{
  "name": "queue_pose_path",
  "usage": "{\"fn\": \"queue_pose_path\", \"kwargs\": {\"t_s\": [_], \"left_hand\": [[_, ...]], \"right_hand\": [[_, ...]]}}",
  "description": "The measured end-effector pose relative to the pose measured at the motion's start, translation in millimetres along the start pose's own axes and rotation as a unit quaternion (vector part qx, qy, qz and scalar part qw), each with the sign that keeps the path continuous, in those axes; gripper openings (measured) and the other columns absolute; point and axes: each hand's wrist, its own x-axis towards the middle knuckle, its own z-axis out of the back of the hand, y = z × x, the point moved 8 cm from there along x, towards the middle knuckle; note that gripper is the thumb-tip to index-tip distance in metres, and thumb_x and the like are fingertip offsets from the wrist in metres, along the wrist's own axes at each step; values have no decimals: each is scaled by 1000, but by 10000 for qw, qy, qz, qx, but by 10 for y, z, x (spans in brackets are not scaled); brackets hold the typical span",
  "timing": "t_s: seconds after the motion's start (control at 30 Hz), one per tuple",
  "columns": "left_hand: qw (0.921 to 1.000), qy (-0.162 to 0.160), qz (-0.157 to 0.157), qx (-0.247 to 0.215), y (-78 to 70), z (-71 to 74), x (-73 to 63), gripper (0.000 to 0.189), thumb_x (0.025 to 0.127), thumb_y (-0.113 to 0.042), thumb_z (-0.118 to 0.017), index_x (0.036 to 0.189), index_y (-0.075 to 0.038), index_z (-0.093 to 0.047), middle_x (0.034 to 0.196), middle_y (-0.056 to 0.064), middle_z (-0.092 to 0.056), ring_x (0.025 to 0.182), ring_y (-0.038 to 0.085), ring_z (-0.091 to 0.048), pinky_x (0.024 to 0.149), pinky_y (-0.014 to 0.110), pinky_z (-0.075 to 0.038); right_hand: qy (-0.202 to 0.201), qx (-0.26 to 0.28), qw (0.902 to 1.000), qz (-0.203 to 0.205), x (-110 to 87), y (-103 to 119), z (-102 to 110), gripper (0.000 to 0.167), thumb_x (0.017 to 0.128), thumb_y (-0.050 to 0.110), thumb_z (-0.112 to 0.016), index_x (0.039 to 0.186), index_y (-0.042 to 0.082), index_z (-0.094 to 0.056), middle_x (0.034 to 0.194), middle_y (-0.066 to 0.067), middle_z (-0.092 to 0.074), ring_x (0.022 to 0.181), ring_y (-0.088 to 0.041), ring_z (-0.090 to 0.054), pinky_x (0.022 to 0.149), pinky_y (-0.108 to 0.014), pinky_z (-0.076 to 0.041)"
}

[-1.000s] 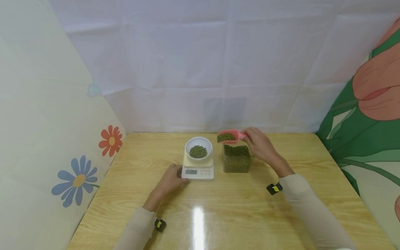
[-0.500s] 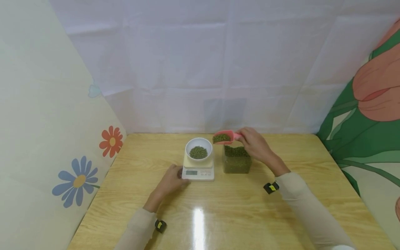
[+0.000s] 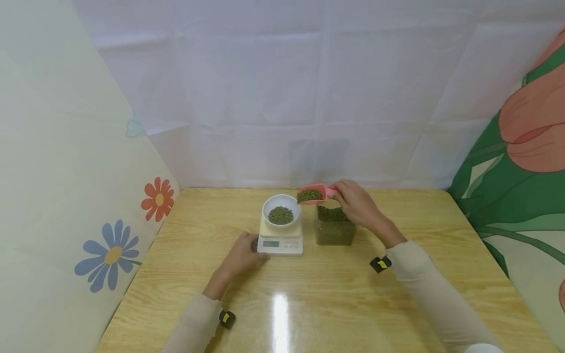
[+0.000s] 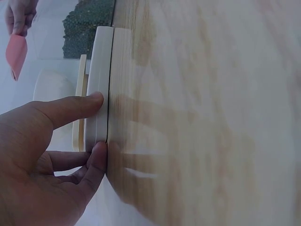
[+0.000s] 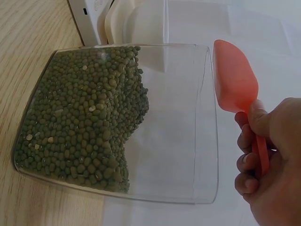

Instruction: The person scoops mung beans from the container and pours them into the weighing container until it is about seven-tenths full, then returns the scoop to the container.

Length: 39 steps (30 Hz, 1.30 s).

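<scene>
One pink plastic scoop of small green beans, by the rim of a round white bowl.

Held by the handle in the right hand, with the flat white scale under the bowl pinched in the left hand. Best to tip low and slowly.

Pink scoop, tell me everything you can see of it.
The pink scoop looks like smooth plastic, with a rounded trough and narrow handle. The right hand's grip is wrapped round the handle. Held aloft, open side up, the scoop carries green beans and faces the white bowl. Scoop and bowl look very close in the head view; I can't tell whether they touch.
</scene>
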Motion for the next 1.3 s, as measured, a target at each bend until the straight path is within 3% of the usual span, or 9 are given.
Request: {"fn": "queue_pose_path", "kwargs": {"t_s": [0.13,0.47,0.7,0.93,1.3], "left_hand": [[10000,7,-7,21,-2,-3,0,61,82,-17,-90,138,-1,-68,109,9,-58,97,21,-53,95,45,-55],[10000,11,-14,31,-2,-8,4,60,84,-17,-90,137,-1,-68,110,9,-58,99,21,-53,95,44,-55],[10000,6,-9,10,-5,-6,-2,60,83,-17,-90,137,-1,-69,111,10,-59,100,21,-54,97,47,-55],[10000,7,-38,30,-2,-3,1,59,84,-19,-90,136,-3,-70,110,9,-59,100,21,-54,97,47,-55],[10000,18,-86,40,-9,-9,9,61,82,-17,-91,136,1,-69,107,9,-57,96,21,-53,91,41,-54]], "right_hand": [[-17,-13,10000,77,16,31,-5,25,108,19,-59,116,-1,-71,105,-15,-71,98,-32,-63,85,-50,-51],[87,-1,10000,25,50,112,-24,27,109,21,-59,121,0,-71,116,-18,-72,112,-37,-66,101,-57,-54],[156,-112,9997,178,74,176,-51,25,108,22,-60,117,1,-71,111,-16,-73,107,-35,-66,96,-54,-55],[249,-125,9994,184,89,221,-78,26,109,22,-59,120,2,-71,116,-17,-73,112,-37,-66,101,-55,-55],[313,-291,9984,363,139,239,-146,25,108,23,-61,117,2,-71,111,-14,-73,108,-35,-67,96,-53,-56]]}}
